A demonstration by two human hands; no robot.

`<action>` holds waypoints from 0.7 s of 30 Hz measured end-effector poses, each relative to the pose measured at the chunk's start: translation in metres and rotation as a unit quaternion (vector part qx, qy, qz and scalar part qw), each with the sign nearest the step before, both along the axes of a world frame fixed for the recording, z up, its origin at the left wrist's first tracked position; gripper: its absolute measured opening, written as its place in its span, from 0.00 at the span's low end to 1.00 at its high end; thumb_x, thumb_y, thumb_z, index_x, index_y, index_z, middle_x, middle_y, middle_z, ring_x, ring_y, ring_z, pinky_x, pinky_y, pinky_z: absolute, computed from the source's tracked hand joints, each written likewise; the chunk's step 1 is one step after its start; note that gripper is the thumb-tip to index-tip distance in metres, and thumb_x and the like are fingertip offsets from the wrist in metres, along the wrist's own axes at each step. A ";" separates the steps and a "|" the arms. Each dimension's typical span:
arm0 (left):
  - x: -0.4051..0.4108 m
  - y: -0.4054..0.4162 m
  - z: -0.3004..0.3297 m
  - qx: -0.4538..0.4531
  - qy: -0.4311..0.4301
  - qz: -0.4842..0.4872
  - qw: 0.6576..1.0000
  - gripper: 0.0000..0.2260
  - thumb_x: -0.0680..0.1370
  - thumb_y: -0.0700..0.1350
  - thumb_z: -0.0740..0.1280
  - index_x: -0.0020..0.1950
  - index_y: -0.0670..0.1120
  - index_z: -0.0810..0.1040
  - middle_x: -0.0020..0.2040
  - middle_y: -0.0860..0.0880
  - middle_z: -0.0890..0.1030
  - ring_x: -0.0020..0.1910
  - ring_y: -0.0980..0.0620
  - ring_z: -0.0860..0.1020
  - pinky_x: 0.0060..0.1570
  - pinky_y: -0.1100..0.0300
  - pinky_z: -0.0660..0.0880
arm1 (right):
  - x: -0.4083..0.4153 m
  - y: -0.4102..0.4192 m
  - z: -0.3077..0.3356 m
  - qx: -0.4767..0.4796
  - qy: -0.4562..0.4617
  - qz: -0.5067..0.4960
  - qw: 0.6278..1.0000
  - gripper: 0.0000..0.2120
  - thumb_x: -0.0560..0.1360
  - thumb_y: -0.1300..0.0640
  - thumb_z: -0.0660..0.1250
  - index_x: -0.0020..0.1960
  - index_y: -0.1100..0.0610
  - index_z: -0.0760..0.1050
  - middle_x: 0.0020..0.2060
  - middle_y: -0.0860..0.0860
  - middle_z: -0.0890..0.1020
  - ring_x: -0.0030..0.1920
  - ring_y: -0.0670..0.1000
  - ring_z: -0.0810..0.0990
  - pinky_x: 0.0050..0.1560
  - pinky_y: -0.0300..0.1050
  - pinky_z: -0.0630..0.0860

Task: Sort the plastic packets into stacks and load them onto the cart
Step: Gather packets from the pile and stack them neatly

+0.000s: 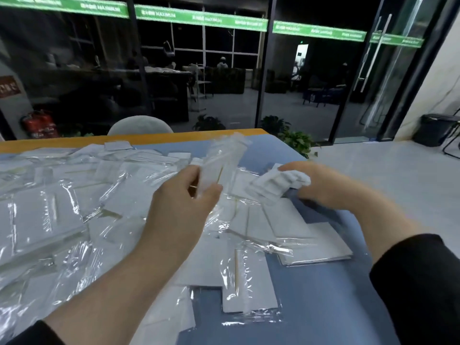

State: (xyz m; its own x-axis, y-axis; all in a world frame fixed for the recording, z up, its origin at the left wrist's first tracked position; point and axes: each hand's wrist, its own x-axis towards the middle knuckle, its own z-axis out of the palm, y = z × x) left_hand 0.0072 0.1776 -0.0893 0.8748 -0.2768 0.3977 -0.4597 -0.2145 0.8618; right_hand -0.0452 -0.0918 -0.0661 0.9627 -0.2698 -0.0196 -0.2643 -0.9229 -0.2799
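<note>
**Sorting in hand, no cart in view**

The left hand [184, 195] pinches a clear, crinkly packet [221, 163] lifted above mid-desk; the right hand [321, 183] curls round a blurred white bundle [276, 184] near the desk's [323, 295] right edge; glossy flat packets [62, 207] lie loose across the left half. Likely next: square it onto the flat stack [318, 247] by the right edge.

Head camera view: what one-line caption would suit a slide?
Left hand lifts a clear packet while right hand grips a white bundle over a packet-strewn blue table.
</note>
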 end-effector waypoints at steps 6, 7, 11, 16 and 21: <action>0.003 0.001 -0.002 -0.005 -0.001 0.003 1.000 0.05 0.80 0.47 0.69 0.46 0.57 0.80 0.42 0.67 0.82 0.43 0.67 0.79 0.35 0.75 0.70 | 0.006 0.007 -0.010 0.033 -0.052 -0.008 0.998 0.14 0.81 0.59 0.64 0.65 0.52 0.78 0.63 0.50 0.79 0.63 0.54 0.76 0.57 0.41 0.69; 0.003 0.002 -0.002 -0.010 -0.006 0.006 1.000 0.05 0.80 0.47 0.69 0.46 0.57 0.80 0.42 0.67 0.82 0.43 0.68 0.79 0.35 0.75 0.70 | 0.010 0.008 -0.015 0.026 -0.066 -0.020 0.997 0.13 0.81 0.58 0.64 0.63 0.49 0.79 0.64 0.49 0.79 0.62 0.55 0.76 0.61 0.45 0.71; 0.003 0.002 -0.001 -0.041 -0.008 0.021 0.999 0.04 0.81 0.47 0.68 0.48 0.56 0.80 0.43 0.66 0.82 0.43 0.67 0.80 0.37 0.74 0.71 | 0.027 0.007 -0.029 -0.042 -0.111 -0.077 0.990 0.11 0.81 0.56 0.60 0.49 0.43 0.80 0.54 0.49 0.82 0.52 0.57 0.77 0.59 0.55 0.74; 0.007 0.001 -0.002 -0.105 0.029 0.047 0.993 0.03 0.81 0.47 0.69 0.53 0.53 0.82 0.45 0.57 0.85 0.47 0.57 0.83 0.50 0.51 0.80 | 0.017 0.011 -0.004 0.209 -0.373 -0.087 0.900 0.11 0.81 0.56 0.64 0.41 0.60 0.75 0.30 0.48 0.73 0.30 0.46 0.67 0.31 0.42 0.64; 0.009 -0.001 0.000 -0.130 0.067 0.067 0.987 0.02 0.82 0.48 0.67 0.49 0.54 0.78 0.37 0.62 0.82 0.38 0.63 0.79 0.47 0.55 0.76 | 0.006 0.061 0.013 0.464 -0.346 0.038 0.814 0.06 0.81 0.59 0.67 0.48 0.53 0.83 0.40 0.50 0.85 0.39 0.50 0.79 0.43 0.46 0.76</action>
State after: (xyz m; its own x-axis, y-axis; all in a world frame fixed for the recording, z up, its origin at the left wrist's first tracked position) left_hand 0.0161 0.1766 -0.0889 0.9465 -0.0588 0.3174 -0.3195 -0.0296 0.9471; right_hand -0.0392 -0.0310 -0.0534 0.8428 -0.3876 0.3734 0.3017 -0.2344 -0.9242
